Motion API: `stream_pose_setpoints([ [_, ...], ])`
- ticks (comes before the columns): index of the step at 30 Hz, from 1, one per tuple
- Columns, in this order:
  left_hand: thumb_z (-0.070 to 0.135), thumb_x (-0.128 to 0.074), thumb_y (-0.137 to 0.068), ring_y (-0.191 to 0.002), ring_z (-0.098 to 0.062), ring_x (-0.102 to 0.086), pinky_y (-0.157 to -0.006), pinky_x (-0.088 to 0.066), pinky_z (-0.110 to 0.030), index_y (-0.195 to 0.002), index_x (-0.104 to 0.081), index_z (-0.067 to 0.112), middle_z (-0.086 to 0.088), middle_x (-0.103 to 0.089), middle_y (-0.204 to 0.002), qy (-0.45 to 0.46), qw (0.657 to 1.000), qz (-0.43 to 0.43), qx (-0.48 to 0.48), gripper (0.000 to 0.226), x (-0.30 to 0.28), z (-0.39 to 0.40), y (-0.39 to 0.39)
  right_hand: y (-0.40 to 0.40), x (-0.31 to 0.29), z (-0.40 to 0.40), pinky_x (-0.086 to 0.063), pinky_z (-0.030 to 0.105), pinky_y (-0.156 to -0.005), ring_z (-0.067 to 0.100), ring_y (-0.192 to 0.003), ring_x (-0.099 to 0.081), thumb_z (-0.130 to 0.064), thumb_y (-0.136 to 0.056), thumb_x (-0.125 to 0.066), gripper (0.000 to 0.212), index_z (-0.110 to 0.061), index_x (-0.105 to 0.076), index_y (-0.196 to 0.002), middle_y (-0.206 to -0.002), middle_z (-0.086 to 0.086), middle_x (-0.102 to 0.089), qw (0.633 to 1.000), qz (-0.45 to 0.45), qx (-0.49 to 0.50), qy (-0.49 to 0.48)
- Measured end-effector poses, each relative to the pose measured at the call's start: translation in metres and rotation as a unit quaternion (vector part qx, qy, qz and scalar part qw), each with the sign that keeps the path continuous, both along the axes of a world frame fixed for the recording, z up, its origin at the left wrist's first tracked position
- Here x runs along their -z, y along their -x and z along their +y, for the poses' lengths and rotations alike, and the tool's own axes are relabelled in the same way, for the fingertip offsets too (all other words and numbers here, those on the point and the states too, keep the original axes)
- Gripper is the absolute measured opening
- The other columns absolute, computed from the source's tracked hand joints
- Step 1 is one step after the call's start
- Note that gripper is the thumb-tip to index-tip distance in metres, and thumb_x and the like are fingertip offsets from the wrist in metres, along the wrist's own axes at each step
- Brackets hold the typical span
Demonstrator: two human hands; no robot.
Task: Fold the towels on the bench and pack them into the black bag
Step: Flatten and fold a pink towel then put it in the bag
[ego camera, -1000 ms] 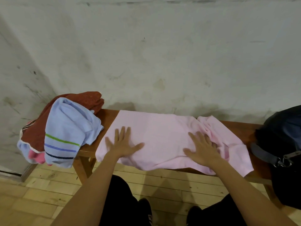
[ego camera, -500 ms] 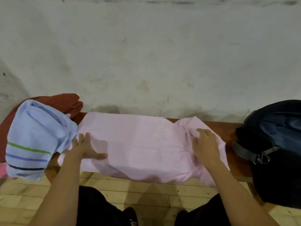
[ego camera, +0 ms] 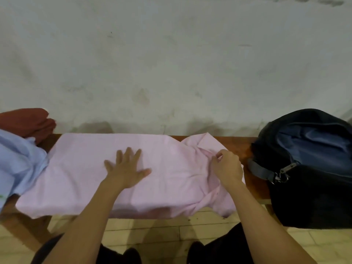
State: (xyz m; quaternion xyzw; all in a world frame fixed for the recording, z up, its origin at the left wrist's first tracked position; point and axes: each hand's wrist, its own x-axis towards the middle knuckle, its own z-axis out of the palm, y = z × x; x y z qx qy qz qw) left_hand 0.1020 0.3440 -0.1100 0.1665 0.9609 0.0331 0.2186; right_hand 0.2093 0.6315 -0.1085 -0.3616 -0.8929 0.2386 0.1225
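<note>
A pink towel (ego camera: pixel 80 168) lies spread along the wooden bench (ego camera: pixel 236 147), its front edge hanging over the seat. My left hand (ego camera: pixel 125 170) presses flat on the towel's middle, fingers straight and spread. My right hand (ego camera: pixel 226 168) pinches the bunched, wrinkled right end of the pink towel. The black bag (ego camera: pixel 312 187) stands on the bench's right end, top open and showing a blue lining. A light blue towel (ego camera: pixel 17 164) and a red-brown towel (ego camera: pixel 28 122) are heaped at the left end.
A stained pale wall (ego camera: pixel 171 63) rises directly behind the bench. Light wood flooring (ego camera: pixel 152 231) shows below the seat. My dark-clad legs are at the bottom edge.
My left hand slid from the towel's left edge to its middle. My right hand went from resting flat to pinching the crumpled right end. The view shifted right, showing more of the bag.
</note>
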Motion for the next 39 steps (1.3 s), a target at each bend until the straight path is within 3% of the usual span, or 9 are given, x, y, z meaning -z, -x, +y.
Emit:
stream_pose_setpoints([
  [7, 0.069, -0.030, -0.094, -0.148, -0.015, 0.021, -0.119, 0.008, -0.052, -0.156, 0.006, 0.033, 0.008, 0.020, -0.162, -0.076, 0.989, 0.007, 0.125, 0.080, -0.008, 0.043, -0.030, 0.008, -0.003, -0.006, -0.050, 0.031, -0.068, 0.028, -0.085, -0.065, -0.028, -0.097, -0.058, 0.017, -0.018, -0.071, -0.100, -0.095, 0.007, -0.070, 0.999, 0.018, 0.026, -0.016],
  [11, 0.067, -0.028, -0.095, -0.148, -0.015, 0.022, -0.120, 0.008, -0.051, -0.155, 0.008, 0.036, 0.009, 0.021, -0.161, -0.093, 0.986, 0.003, 0.136, 0.076, -0.010, 0.056, -0.031, 0.020, -0.015, 0.012, -0.051, 0.032, -0.072, 0.022, -0.085, -0.067, -0.021, -0.103, -0.048, 0.016, -0.015, -0.060, -0.111, -0.103, 0.009, -0.071, 0.966, 0.226, 0.100, 0.075],
  [13, 0.067, -0.026, -0.095, -0.148, -0.016, 0.021, -0.120, 0.008, -0.050, -0.154, 0.009, 0.037, 0.008, 0.021, -0.162, -0.095, 0.987, 0.009, 0.126, 0.075, -0.013, 0.056, -0.030, 0.023, -0.020, 0.025, -0.050, 0.032, -0.085, 0.028, -0.106, -0.065, -0.014, -0.103, -0.043, 0.032, -0.016, -0.046, -0.135, -0.124, 0.013, -0.065, 0.947, 0.282, 0.101, 0.113],
  [16, 0.068, -0.025, -0.094, -0.148, -0.018, 0.022, -0.119, 0.007, -0.052, -0.154, 0.011, 0.038, 0.008, 0.022, -0.161, -0.082, 0.988, 0.007, 0.127, 0.076, -0.014, 0.056, -0.029, 0.022, -0.014, 0.030, -0.044, 0.033, -0.104, 0.027, -0.121, -0.055, -0.009, -0.099, -0.045, 0.065, -0.022, -0.017, -0.156, -0.140, 0.009, -0.051, 0.979, 0.188, 0.036, 0.077],
  [20, 0.068, -0.037, -0.092, -0.149, -0.023, 0.021, -0.117, 0.000, -0.061, -0.152, 0.015, 0.039, 0.008, 0.025, -0.160, -0.036, 0.993, -0.032, 0.105, 0.085, -0.012, 0.055, -0.027, 0.024, 0.012, 0.014, -0.051, 0.038, -0.093, 0.028, -0.106, -0.062, -0.013, -0.098, -0.045, 0.054, -0.011, -0.032, -0.150, -0.124, 0.013, -0.061, 0.997, 0.021, -0.064, 0.042],
  [25, 0.068, -0.059, -0.082, -0.150, -0.018, 0.013, -0.113, -0.014, -0.064, -0.153, 0.019, 0.033, 0.009, 0.020, -0.161, 0.023, 0.993, -0.043, 0.107, 0.110, -0.021, 0.042, -0.027, 0.023, 0.027, 0.027, -0.019, 0.052, -0.118, 0.037, -0.141, -0.028, -0.035, -0.097, -0.037, 0.050, -0.020, -0.037, -0.144, -0.151, 0.007, -0.035, 0.983, -0.144, -0.107, -0.042],
  [30, 0.078, -0.049, -0.080, -0.145, -0.029, -0.016, -0.111, -0.026, -0.052, -0.155, 0.006, 0.027, 0.000, -0.011, -0.160, 0.019, 0.995, 0.032, 0.092, 0.107, -0.024, 0.039, -0.023, 0.012, 0.023, 0.035, -0.042, 0.047, -0.098, 0.034, -0.111, -0.051, -0.033, -0.096, -0.038, 0.016, -0.019, -0.046, -0.095, -0.112, 0.011, -0.057, 0.991, -0.103, -0.069, -0.053],
  [34, 0.073, -0.025, -0.091, -0.139, -0.029, -0.028, -0.107, -0.032, -0.047, -0.156, -0.006, 0.026, -0.003, -0.028, -0.153, 0.002, 0.994, 0.079, 0.074, 0.082, -0.019, 0.042, -0.018, 0.011, 0.019, 0.028, -0.037, 0.050, -0.107, 0.040, -0.130, -0.039, -0.053, -0.099, -0.035, 0.052, -0.013, -0.043, -0.132, -0.137, 0.015, -0.045, 0.988, -0.139, -0.038, -0.058],
  [39, 0.079, -0.023, -0.087, -0.141, -0.028, -0.022, -0.108, -0.029, -0.052, -0.155, -0.001, 0.034, 0.002, -0.018, -0.156, 0.001, 0.995, 0.087, 0.045, 0.084, -0.010, 0.032, -0.009, 0.013, 0.026, 0.036, -0.004, 0.060, -0.118, 0.042, -0.149, 0.017, -0.073, -0.094, -0.023, 0.077, -0.035, -0.001, -0.157, -0.166, 0.006, 0.010, 0.979, -0.198, -0.046, -0.008],
])
